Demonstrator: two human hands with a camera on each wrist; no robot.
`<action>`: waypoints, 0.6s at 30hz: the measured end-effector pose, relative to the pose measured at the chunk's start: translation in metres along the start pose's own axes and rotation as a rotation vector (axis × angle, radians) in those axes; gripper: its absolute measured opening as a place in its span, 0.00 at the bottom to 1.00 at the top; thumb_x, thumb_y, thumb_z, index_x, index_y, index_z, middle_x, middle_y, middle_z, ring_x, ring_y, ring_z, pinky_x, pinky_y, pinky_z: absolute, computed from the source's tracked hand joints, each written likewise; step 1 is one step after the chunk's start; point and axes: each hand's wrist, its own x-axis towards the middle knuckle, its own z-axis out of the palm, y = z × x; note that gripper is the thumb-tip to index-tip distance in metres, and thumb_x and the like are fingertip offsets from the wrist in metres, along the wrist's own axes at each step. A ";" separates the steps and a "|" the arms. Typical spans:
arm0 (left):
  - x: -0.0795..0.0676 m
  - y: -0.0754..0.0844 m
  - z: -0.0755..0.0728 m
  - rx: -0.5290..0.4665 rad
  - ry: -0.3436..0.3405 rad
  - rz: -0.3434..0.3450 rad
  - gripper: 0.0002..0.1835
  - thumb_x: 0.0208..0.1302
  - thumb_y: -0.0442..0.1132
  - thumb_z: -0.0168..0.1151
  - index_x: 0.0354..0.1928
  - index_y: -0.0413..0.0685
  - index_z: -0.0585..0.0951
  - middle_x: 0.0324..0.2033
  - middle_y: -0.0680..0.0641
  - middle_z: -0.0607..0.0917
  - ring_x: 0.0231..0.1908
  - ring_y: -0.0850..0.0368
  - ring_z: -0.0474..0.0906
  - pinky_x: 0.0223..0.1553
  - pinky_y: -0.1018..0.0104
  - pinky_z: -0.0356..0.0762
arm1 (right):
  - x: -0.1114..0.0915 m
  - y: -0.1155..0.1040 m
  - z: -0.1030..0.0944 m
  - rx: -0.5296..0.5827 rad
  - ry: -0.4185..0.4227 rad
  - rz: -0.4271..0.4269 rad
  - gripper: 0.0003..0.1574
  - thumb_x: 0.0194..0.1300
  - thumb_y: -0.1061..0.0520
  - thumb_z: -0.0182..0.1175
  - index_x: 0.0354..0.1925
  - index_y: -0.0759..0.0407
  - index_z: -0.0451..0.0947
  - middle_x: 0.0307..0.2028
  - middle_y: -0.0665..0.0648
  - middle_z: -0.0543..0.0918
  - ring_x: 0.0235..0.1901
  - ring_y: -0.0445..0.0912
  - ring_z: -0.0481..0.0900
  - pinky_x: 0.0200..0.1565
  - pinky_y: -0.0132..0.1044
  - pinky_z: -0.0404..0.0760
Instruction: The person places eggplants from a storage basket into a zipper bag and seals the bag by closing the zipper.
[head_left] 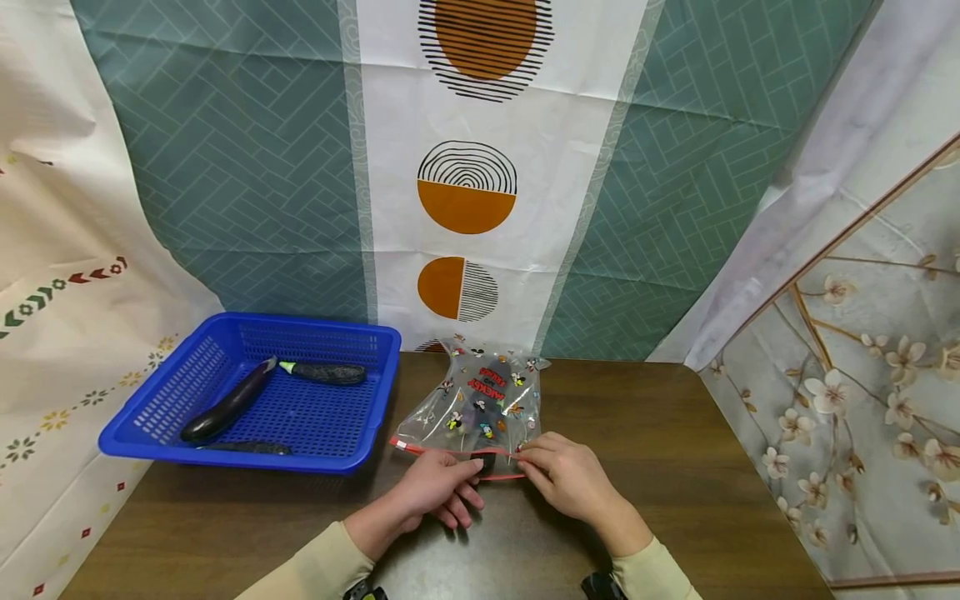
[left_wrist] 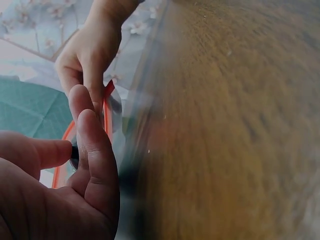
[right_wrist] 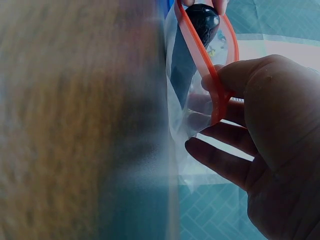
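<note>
A clear zip bag (head_left: 491, 400) with cartoon prints and a red-orange zip edge lies on the table, its mouth toward me. Inside it is a dark eggplant (right_wrist: 202, 25), its rounded end at the gaping mouth. Between the thumb and fingers of my left hand (head_left: 435, 487) is that dark end, pinched; only a sliver of it shows in the left wrist view. My right hand (head_left: 566, 479) pinches the right side of the zip edge (right_wrist: 212, 82), thumb on one face and fingers on the other.
At the left stands a blue plastic basket (head_left: 367, 450). It holds a long eggplant (head_left: 232, 404), a dark vegetable with a green tip (head_left: 326, 372) and another dark one (head_left: 251, 447) by the near wall. Patterned cloths hang behind the wooden table (head_left: 637, 417) and at both sides.
</note>
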 end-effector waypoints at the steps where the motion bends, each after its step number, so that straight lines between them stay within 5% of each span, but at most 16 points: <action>1: 0.000 0.000 0.000 -0.001 0.003 0.001 0.24 0.84 0.50 0.62 0.47 0.30 0.83 0.31 0.39 0.93 0.18 0.59 0.86 0.18 0.69 0.82 | 0.000 0.000 0.000 0.000 0.001 -0.001 0.06 0.70 0.55 0.78 0.45 0.50 0.94 0.44 0.45 0.92 0.46 0.43 0.88 0.44 0.44 0.90; 18: 0.005 -0.007 0.003 -0.062 0.017 0.021 0.22 0.85 0.48 0.61 0.49 0.30 0.83 0.32 0.39 0.93 0.18 0.57 0.86 0.21 0.65 0.86 | 0.001 -0.001 0.001 0.005 -0.004 0.003 0.06 0.70 0.55 0.78 0.45 0.50 0.94 0.45 0.45 0.92 0.47 0.43 0.89 0.45 0.44 0.90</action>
